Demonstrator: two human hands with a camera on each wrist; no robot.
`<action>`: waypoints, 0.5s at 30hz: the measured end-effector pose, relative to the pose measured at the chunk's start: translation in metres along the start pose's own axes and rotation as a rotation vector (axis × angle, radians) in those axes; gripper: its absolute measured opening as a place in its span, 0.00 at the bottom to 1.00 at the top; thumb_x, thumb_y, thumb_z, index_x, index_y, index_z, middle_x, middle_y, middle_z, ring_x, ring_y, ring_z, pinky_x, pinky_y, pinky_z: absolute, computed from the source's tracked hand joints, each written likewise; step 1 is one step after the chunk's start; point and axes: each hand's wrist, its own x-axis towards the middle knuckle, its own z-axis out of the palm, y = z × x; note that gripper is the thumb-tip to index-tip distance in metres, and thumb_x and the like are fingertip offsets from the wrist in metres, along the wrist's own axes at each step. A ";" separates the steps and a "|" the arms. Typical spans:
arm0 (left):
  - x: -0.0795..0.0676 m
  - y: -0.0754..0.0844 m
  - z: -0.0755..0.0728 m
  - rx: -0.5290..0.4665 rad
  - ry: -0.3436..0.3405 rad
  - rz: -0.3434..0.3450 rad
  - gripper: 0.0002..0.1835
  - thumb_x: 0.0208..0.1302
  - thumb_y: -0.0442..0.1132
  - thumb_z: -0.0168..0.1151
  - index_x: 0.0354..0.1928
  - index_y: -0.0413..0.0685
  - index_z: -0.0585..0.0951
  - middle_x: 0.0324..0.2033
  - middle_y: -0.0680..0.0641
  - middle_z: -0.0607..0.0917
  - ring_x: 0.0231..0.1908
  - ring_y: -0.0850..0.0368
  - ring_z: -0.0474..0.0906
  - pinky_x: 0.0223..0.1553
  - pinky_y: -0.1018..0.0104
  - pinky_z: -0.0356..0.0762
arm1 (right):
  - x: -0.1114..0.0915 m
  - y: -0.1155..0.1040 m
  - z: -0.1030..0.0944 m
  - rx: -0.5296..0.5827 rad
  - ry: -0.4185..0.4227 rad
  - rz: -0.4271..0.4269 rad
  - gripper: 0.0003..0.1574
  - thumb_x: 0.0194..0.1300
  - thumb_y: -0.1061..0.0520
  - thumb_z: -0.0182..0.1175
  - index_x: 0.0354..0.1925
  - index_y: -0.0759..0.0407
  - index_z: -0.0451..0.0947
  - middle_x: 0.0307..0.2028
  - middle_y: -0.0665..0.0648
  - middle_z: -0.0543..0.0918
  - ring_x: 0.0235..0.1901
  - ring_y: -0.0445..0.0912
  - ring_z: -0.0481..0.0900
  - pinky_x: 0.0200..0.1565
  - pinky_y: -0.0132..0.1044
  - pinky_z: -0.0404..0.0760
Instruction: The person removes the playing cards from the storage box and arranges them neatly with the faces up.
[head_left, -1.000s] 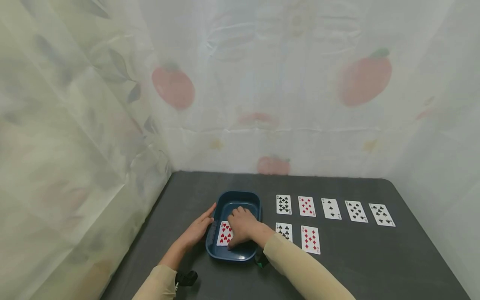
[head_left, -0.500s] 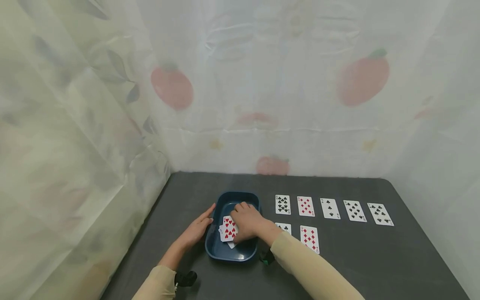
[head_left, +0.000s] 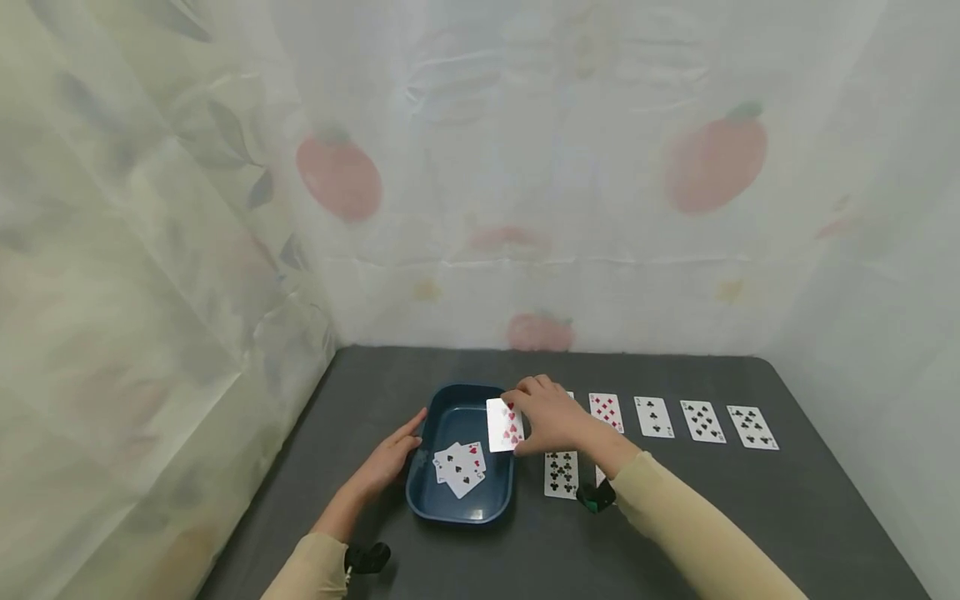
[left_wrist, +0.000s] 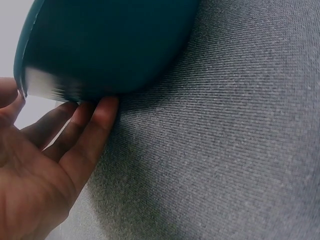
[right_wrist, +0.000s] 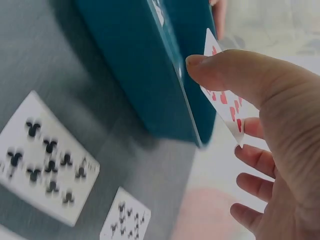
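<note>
In the head view my right hand (head_left: 555, 417) pinches a hearts playing card (head_left: 501, 425) between thumb and fingers, over the right rim of the blue tray (head_left: 459, 515). The right wrist view shows the hearts card (right_wrist: 223, 102) tilted, with my thumb on its face and fingertips behind it. Inside the tray lie a few overlapping cards, a spades card (head_left: 459, 475) on top and a hearts card (head_left: 475, 454) partly under it. My left hand (head_left: 386, 457) rests along the tray's left side, fingertips (left_wrist: 106, 111) touching the outer wall low down.
Several face-up cards lie to the tray's right in two rows. The back row includes a diamonds card (head_left: 604, 408) and a three of clubs (head_left: 654, 417). A clubs card (head_left: 561, 475) lies in front, beside a partly hidden card. A patterned curtain (head_left: 450, 208) borders the dark table (head_left: 675, 517).
My right hand has lifted the hearts card from the pile and moved right with it. The spades and hearts cards beneath now show. My left hand stays at the tray's side.
</note>
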 end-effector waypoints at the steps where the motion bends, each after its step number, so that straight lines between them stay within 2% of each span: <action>1: 0.001 0.000 0.000 0.000 -0.001 0.001 0.31 0.78 0.43 0.49 0.80 0.64 0.61 0.79 0.42 0.55 0.73 0.37 0.57 0.55 0.35 0.75 | -0.005 0.004 -0.003 0.011 0.001 0.010 0.54 0.50 0.39 0.78 0.71 0.53 0.72 0.61 0.57 0.74 0.63 0.55 0.67 0.65 0.57 0.67; 8: 0.005 0.002 0.002 0.003 -0.010 -0.001 0.31 0.79 0.43 0.48 0.80 0.64 0.60 0.80 0.43 0.54 0.75 0.37 0.54 0.59 0.34 0.72 | -0.045 0.039 -0.024 0.039 0.011 0.075 0.55 0.50 0.41 0.80 0.71 0.55 0.71 0.63 0.59 0.73 0.64 0.57 0.67 0.63 0.59 0.68; 15: 0.006 0.002 0.000 0.002 -0.013 -0.007 0.31 0.79 0.43 0.48 0.81 0.64 0.59 0.80 0.42 0.54 0.75 0.36 0.54 0.60 0.33 0.71 | -0.093 0.081 -0.028 0.011 0.037 0.150 0.54 0.47 0.47 0.82 0.69 0.59 0.73 0.61 0.63 0.73 0.62 0.62 0.68 0.60 0.64 0.69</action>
